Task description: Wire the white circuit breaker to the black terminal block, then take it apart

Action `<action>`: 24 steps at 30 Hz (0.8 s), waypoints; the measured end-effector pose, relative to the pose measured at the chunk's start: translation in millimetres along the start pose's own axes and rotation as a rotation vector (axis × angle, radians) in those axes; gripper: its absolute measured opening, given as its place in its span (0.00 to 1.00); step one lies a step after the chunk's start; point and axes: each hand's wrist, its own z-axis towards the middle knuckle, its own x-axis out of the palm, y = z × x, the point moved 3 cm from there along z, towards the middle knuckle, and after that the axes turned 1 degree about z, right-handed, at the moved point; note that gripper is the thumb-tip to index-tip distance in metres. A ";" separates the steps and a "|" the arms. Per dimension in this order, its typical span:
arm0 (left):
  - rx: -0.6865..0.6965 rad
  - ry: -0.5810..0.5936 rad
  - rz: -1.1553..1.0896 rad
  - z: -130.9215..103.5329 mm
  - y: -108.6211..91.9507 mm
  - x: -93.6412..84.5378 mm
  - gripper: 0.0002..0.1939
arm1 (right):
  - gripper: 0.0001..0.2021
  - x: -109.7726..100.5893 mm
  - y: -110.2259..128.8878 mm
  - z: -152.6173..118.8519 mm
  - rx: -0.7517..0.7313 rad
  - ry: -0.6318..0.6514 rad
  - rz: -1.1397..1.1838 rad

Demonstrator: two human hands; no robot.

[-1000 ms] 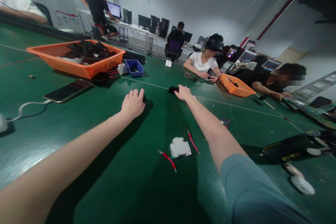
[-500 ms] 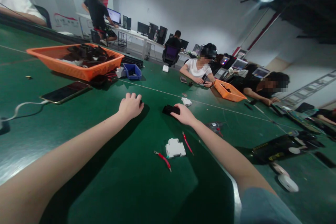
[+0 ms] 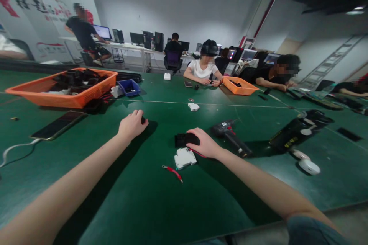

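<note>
Nearer to me than a second ago, my right hand (image 3: 205, 143) has brought a black block (image 3: 184, 140) back from beside the string (image 3: 161, 102) to just beyond the white switch (image 3: 184, 157). Its thumb and fingers grip the right end of that block; whether block and switch touch, I cannot tell. One short red wire (image 3: 198, 153) shows along the lower edge of this hand, and another red wire (image 3: 171, 173) lies in front of the switch. My left hand (image 3: 131, 126) has shifted little, its fingers curled over a small dark piece (image 3: 143, 120) mostly hidden from me. Everything rests on the green table (image 3: 138, 206): a power drill (image 3: 230, 138) to the right of my right hand, a phone (image 3: 59, 125) and an orange basket (image 3: 61, 101) over to the left.
</note>
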 end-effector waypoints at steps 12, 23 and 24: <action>-0.119 0.019 0.002 -0.5 -6.4 -2.7 0.32 | 0.21 8.7 -14.6 -4.9 0.088 -0.049 0.221; 0.001 0.023 0.016 -1.5 -12.1 -2.3 0.26 | 0.20 8.8 -15.2 -5.2 0.078 -0.052 0.182; 0.004 0.021 0.012 -1.5 -11.8 -1.6 0.26 | 0.20 9.3 -15.7 -5.0 0.076 -0.054 0.181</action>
